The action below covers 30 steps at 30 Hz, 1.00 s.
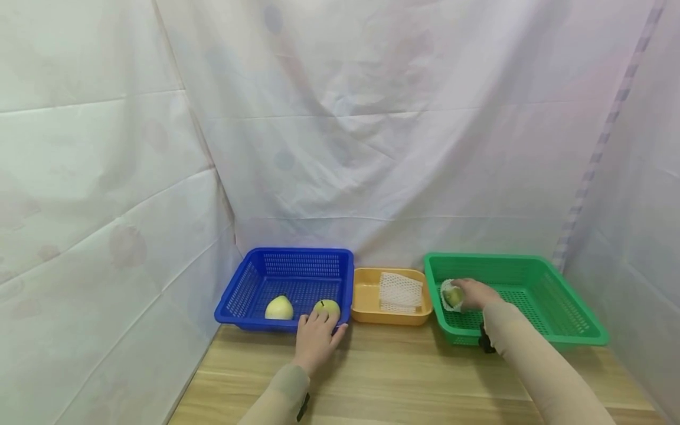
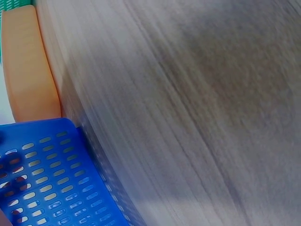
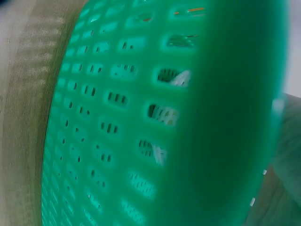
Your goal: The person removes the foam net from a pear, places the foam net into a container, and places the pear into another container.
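Observation:
In the head view, my left hand (image 1: pixel 314 342) reaches over the near rim of the blue basket (image 1: pixel 227 308). Its spread fingers rest on a green-yellow pear (image 1: pixel 330 306), while the thumb lies apart near the rim. Left of it sits a pale yellow pear (image 1: pixel 279 308). My right hand (image 1: pixel 477 293) is inside the green basket (image 1: pixel 576 336), holding a pear (image 1: pixel 453 296) wrapped in a white foam net (image 1: pixel 445 285) near the left wall. Part of the right hand (image 3: pixel 277 197) shows beyond the green rim in the right wrist view; its fingertips are hidden there.
Between the two baskets stands an orange-yellow tray (image 1: pixel 366 317) with white foam nets (image 1: pixel 401 290) in it. All three containers stand on a wooden table (image 1: pixel 382 372), with pale curtains (image 1: pixel 372 147) behind and at the sides.

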{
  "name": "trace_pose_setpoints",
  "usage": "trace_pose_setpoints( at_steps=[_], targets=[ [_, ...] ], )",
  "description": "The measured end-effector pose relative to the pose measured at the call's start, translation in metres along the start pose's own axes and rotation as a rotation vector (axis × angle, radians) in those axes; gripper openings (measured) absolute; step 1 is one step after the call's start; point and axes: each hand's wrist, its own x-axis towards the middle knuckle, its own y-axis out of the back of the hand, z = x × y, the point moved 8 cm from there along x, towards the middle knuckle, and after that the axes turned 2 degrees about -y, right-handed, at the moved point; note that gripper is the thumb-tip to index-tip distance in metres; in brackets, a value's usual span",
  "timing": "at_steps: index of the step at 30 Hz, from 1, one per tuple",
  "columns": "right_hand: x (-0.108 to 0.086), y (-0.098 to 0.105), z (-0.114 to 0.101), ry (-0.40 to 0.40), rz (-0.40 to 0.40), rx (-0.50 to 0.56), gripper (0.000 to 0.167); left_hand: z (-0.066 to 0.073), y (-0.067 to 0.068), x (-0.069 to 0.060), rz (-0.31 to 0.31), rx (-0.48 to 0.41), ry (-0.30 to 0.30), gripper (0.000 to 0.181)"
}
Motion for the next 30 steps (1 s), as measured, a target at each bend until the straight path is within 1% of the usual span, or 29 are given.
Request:
trace_pose_setpoints(
  at_steps=[7, 12, 15, 20, 24, 27, 30],
  targets=[
    [-0.0026, 0.0061, 0.0013, -0.026, 0.027, -0.004, 0.067, 0.0012, 0.0012, -0.0001, -0.013, -0.003, 0.009, 0.032],
    [-0.005, 0.0072, 0.0, -0.035, 0.039, -0.003, 0.065, 0.0018, 0.0019, -0.0009, -0.001, -0.005, 0.005, 0.031],
    [-0.0067, 0.0069, 0.0, -0.028, 0.045, -0.021, 0.069, 0.0022, 0.0028, -0.0014, 0.002, -0.009, 0.003, 0.031],
    [-0.0086, 0.006, 0.004, -0.047, 0.039, -0.04, 0.075, 0.0019, 0.0011, -0.0017, -0.014, -0.007, 0.004, 0.035],
    [-0.0084, 0.0083, 0.0068, -0.073, 0.055, -0.047, 0.071, 0.0012, -0.0003, -0.0016, -0.016, -0.002, 0.004, 0.034],
    [-0.0071, 0.01, 0.0082, -0.085, 0.078, -0.071, 0.066, 0.0009, -0.0006, -0.0014, -0.009, -0.003, 0.002, 0.032],
    [-0.0038, 0.0106, 0.0081, -0.084, 0.099, -0.072, 0.064, 0.0001, -0.0013, -0.0011, -0.003, 0.002, -0.003, 0.034]
  ],
)
